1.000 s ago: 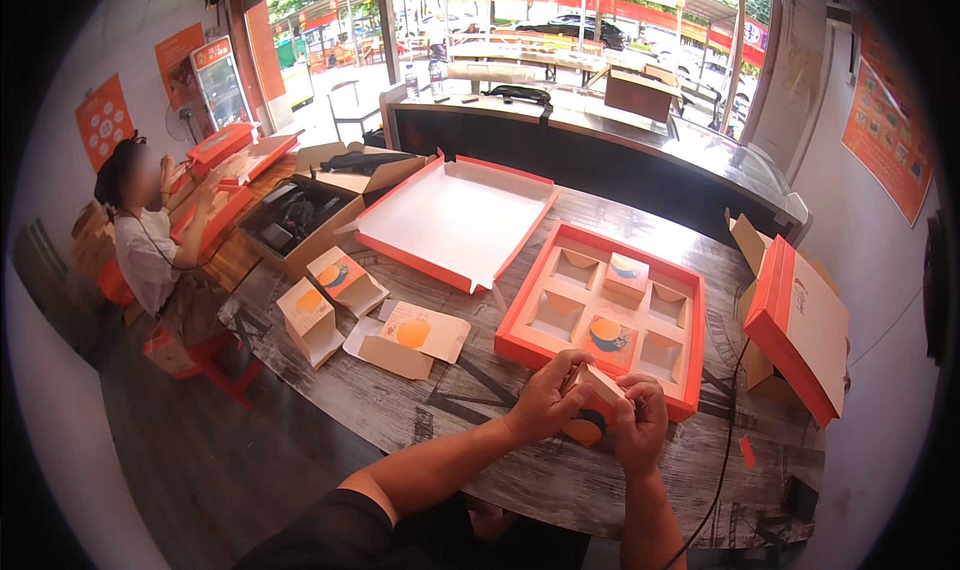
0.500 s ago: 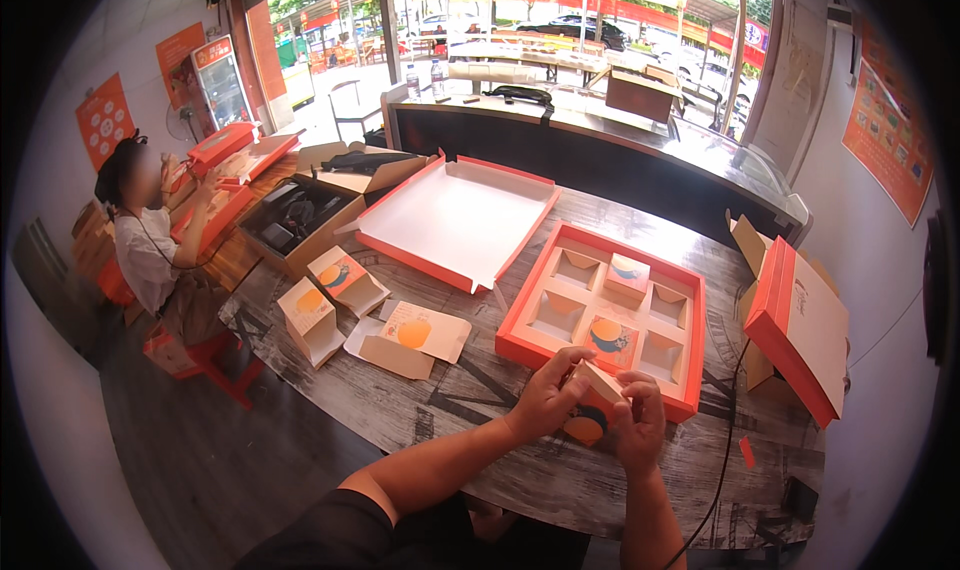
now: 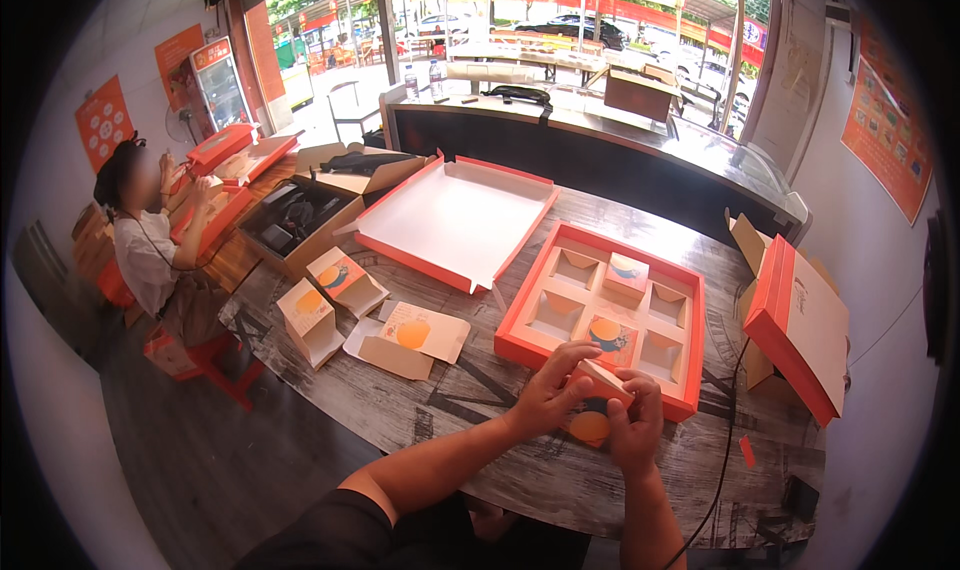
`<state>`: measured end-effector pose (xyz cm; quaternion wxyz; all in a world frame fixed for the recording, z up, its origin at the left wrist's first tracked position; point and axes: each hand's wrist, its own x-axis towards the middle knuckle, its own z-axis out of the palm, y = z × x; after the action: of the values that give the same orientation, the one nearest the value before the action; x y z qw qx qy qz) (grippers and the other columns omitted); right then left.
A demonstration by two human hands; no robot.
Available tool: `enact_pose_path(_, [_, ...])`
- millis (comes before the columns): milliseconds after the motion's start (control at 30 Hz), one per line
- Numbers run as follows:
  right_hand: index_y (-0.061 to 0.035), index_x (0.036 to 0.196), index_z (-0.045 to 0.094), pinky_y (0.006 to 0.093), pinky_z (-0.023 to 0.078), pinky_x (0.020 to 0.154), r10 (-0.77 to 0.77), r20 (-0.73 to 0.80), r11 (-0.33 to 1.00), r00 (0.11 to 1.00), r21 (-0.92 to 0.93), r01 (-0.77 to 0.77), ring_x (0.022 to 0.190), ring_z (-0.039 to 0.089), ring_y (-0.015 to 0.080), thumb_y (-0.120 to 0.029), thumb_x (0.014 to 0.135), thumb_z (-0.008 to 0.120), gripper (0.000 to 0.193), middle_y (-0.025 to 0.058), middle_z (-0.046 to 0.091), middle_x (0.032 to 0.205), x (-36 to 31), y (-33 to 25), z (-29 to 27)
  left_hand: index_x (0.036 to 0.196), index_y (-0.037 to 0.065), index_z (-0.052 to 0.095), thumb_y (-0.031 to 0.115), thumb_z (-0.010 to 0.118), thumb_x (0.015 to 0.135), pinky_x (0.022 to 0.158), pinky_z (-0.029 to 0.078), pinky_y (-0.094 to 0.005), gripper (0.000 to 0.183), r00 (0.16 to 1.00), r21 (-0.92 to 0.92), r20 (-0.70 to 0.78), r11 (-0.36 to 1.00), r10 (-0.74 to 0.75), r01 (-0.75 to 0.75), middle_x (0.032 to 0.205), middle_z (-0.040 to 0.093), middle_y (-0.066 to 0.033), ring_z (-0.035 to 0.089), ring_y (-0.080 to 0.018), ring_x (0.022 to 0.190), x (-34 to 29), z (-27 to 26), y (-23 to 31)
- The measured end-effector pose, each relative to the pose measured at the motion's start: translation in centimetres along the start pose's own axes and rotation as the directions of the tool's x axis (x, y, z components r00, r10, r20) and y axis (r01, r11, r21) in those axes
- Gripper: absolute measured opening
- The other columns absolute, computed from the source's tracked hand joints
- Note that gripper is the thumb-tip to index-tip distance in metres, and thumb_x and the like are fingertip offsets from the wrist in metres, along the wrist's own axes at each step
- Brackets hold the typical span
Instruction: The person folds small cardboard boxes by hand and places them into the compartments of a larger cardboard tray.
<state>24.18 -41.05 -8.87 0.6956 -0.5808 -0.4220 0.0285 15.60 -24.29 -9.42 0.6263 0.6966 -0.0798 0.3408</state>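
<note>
Between my two hands is a small printed carton [image 3: 590,427] with a dark blue and yellow-orange design on its side. My left hand [image 3: 548,390] is closed on its left side, fingers over the top edge. On the right side, my right hand [image 3: 638,418] grips the carton with thumb and bent fingers. My palms hide part of it. Just beyond lies a red-rimmed tray box [image 3: 512,342] divided into several compartments; two of them hold small printed cartons, such as the one with an orange disc [image 3: 612,338].
Two partly folded cartons [image 3: 312,320] and a flatter one [image 3: 425,332] lie to the left. Behind them are a white-lined red lid [image 3: 455,215] and a cardboard box of black gear [image 3: 290,215]. A red box [image 3: 800,325] leans at right, near a black cable [image 3: 735,410]. A person [image 3: 150,230] sits at far left.
The carton in my hands has tilted slightly, so more of its orange and blue side shows. My right thumb has shifted a little. The seated person's hands have moved.
</note>
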Motion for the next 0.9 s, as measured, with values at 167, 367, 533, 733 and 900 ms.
enact_pose_path(167, [-0.0035, 0.115, 0.056, 0.0256, 0.048, 0.09, 0.16, -0.117, 0.98, 0.98, 0.133, -0.145, 0.103, 0.058, 0.0117, -0.002, 0.101, 0.06, 0.015, 0.007, 0.061, 0.118, -0.1, 0.2, -1.2, 0.16, 0.007, 0.031, 0.038, 0.087, 0.085, 0.107, 0.047, -0.0378, 0.099, 0.965, 0.017, 0.23, 0.992, -0.125, 0.124, 0.157, 0.039, -0.0144, 0.046, -0.0233, 0.139, 0.0, -0.3, 1.5])
enact_pose_path(367, [-0.0032, 0.122, 0.055, 0.0232, 0.05, 0.083, 0.363, -0.065, 0.873, 0.93, 0.374, -0.314, 0.096, 0.06, 0.0074, -0.01, 0.108, 0.055, 0.016, 0.0051, 0.067, 0.109, 1.1, -0.6, -1.4, 0.163, 0.008, 0.024, 0.036, 0.098, 0.07, 0.109, 0.047, -0.0425, 0.122, 0.927, 0.192, 0.361, 0.981, -0.101, 0.032, 0.161, 0.036, -0.0175, 0.047, -0.0307, 0.142, 0.9, -1.5, 2.2])
enact_pose_path(533, [-0.0037, 0.128, 0.052, 0.0241, 0.05, 0.088, 0.362, -0.006, 0.83, 0.932, 0.457, -0.32, 0.101, 0.06, 0.0085, -0.017, 0.109, 0.058, 0.024, 0.0062, 0.066, 0.115, 0.6, 0.3, -2.0, 0.161, 0.007, 0.027, 0.031, 0.101, 0.065, 0.111, 0.046, -0.043, 0.124, 0.938, 0.231, 0.315, 0.97, -0.143, 0.07, 0.156, 0.045, -0.0185, 0.048, -0.0305, 0.142, 0.8, -1.1, 1.6])
enact_pose_path(733, [-0.001, 0.157, 0.034, 0.0353, 0.042, 0.11, 0.195, 0.101, 0.894, 0.976, 0.391, -0.219, 0.129, 0.052, 0.0187, -0.042, 0.096, 0.076, 0.085, 0.0121, 0.053, 0.144, 0.8, 0.1, -1.6, 0.16, 0.007, 0.029, 0.029, 0.101, 0.065, 0.11, 0.046, -0.0426, 0.121, 0.958, 0.178, 0.242, 0.978, -0.152, 0.11, 0.151, 0.049, -0.0164, 0.05, -0.0272, 0.14, 0.8, -1.8, 1.2])
enact_pose_path(900, [-0.0015, 0.165, 0.017, 0.0398, 0.039, 0.115, 0.166, 0.185, 0.908, 0.969, 0.354, -0.223, 0.137, 0.048, 0.0234, -0.041, 0.083, 0.088, 0.115, 0.0149, 0.048, 0.149, 0.8, -0.2, -1.5, 0.158, 0.007, 0.031, 0.029, 0.102, 0.065, 0.109, 0.045, -0.0412, 0.118, 0.967, -0.013, 0.193, 0.985, -0.168, 0.174, 0.148, 0.051, -0.0134, 0.049, -0.0242, 0.14, 0.8, -1.8, 0.7])
